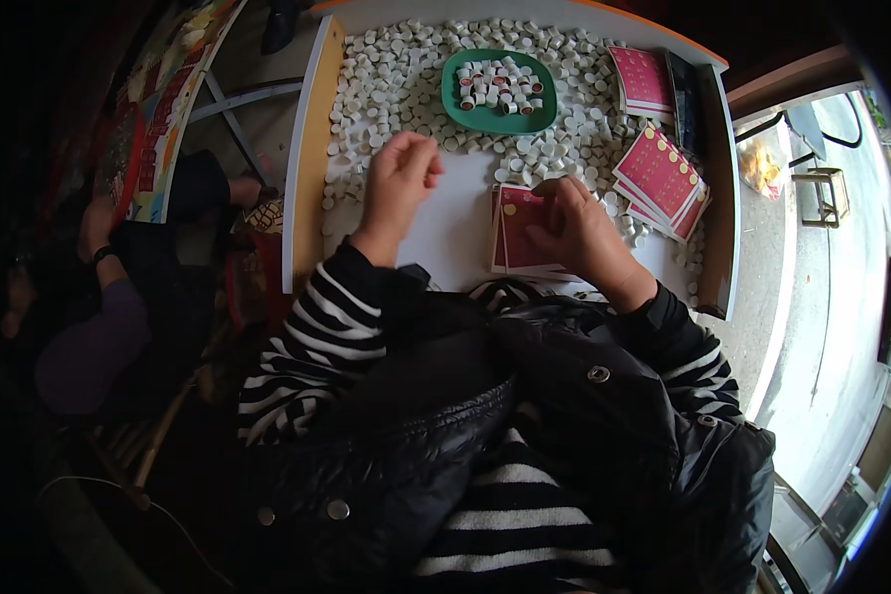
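My left hand [398,188] is raised over the white tabletop near the loose white caps. Its fingers are curled in and the thumb is pressed to them; anything between them is too small or hidden to make out. Over a stack of red printed cards [525,220] close to my body, my right hand [589,230] bends its fingers, with thumb and forefinger apart and nothing visible between them. Beyond both hands a green tray [505,123] holds a cluster of small white caps [497,79], several showing reddish insides.
Many loose white caps [386,89] cover the back and sides of the walled table. More red cards [658,173] lie fanned at the right, with another red stack [642,79] behind beside a dark box [685,94]. At left, another person's hand [97,226] is beside a colourful table [168,109].
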Available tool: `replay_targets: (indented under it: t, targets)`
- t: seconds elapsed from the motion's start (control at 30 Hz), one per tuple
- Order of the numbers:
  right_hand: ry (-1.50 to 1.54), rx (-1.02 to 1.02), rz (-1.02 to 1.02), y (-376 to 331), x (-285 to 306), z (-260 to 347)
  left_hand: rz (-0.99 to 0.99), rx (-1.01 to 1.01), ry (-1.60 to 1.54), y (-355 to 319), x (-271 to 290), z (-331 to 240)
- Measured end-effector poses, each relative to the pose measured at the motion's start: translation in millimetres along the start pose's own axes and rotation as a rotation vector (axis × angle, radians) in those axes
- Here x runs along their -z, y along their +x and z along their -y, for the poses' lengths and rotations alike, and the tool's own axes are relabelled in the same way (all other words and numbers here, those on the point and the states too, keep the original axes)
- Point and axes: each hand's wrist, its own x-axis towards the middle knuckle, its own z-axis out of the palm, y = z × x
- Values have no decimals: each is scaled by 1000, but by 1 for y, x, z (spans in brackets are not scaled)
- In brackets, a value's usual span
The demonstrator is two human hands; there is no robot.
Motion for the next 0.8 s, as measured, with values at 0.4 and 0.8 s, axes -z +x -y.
replay_targets:
  t: [0.4, 0.8]
  targets:
    - [-182, 135, -72, 6, -15, -17, -177, -618, 1206, 29, 3, 27]
    - [1, -86, -21, 7, -9, -14, 282, -229, 177, -30, -34, 4]
